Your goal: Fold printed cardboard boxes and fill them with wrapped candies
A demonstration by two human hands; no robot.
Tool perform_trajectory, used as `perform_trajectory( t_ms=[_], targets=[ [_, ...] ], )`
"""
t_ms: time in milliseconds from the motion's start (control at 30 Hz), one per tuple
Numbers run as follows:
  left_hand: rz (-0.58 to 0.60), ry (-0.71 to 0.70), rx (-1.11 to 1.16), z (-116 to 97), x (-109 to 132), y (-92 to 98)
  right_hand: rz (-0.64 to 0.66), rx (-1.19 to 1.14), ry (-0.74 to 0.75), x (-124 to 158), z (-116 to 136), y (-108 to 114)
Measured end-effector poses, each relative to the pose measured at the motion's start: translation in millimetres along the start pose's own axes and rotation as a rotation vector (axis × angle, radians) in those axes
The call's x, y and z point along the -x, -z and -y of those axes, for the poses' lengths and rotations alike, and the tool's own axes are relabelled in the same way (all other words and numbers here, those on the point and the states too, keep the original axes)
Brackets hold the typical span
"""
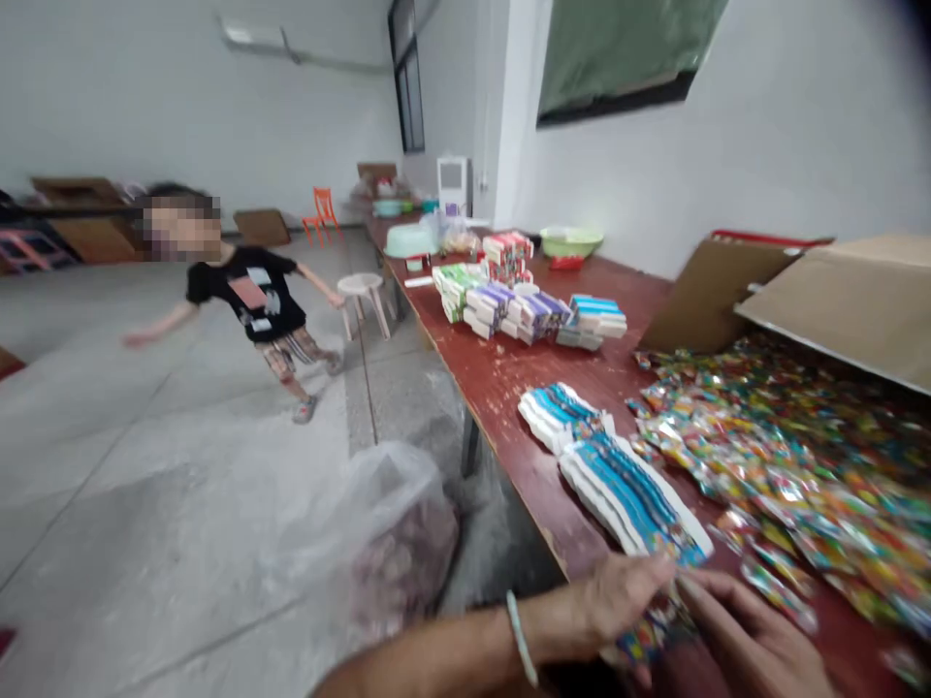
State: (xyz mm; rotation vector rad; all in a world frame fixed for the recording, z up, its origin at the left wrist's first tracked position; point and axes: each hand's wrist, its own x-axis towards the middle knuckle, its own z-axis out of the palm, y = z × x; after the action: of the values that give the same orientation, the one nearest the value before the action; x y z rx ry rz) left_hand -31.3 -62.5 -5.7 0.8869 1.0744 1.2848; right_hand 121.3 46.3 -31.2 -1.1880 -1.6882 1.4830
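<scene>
Through the head camera I'm taking the blue-and-white carton row [632,490] on the tabletop [501,388] as my landmark. Well left of it, a person in a black shirt [254,291] is holding both arms spread; pink and white printed patches are showing on the chest. Nearer the row's left, below the tabletop edge, a plastic bag [393,504] is sitting on the floor. Beyond the row, green, purple and red cartons [524,308] are clustering. My left hand [622,596], wearing a pale wristband, is stretching to the row's near end, back upward, its grip wrapping closed around a colourful printed pack [647,640]. My right hand [756,630] is bending its fingers toward that pack at the row's near right; I can't tell whether its grip is holding it. Right of the row, shiny wrapped packets [792,465] are lying heaped, an open cardboard box [858,301] standing behind. Carton and pack lettering is blurring past reading.
</scene>
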Motion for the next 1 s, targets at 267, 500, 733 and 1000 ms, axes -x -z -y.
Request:
perform_trajectory(
  t_ms=[267, 500, 733, 1000],
  targets=[
    [0.030, 0.244, 0.101, 7.3, -10.0, -20.4, 0.002, -0.039, 0.078, 37.4, 8.1, 7.7],
    [-0.031, 0.365, 0.354, 6.3, -12.5, -26.9, -0.118, -0.100, 0.111, 64.0, 6.5, -18.5],
    [0.052, 0.293, 0.347, 13.0, -14.3, -19.5, 0.143, -0.063, 0.136, 40.0, 16.6, 2.8],
    [0.029, 0.421, 0.244, 20.8, -8.1, -5.6, -0.340, 0.693, 0.265, -40.5, -13.0, 84.0]
  ],
)
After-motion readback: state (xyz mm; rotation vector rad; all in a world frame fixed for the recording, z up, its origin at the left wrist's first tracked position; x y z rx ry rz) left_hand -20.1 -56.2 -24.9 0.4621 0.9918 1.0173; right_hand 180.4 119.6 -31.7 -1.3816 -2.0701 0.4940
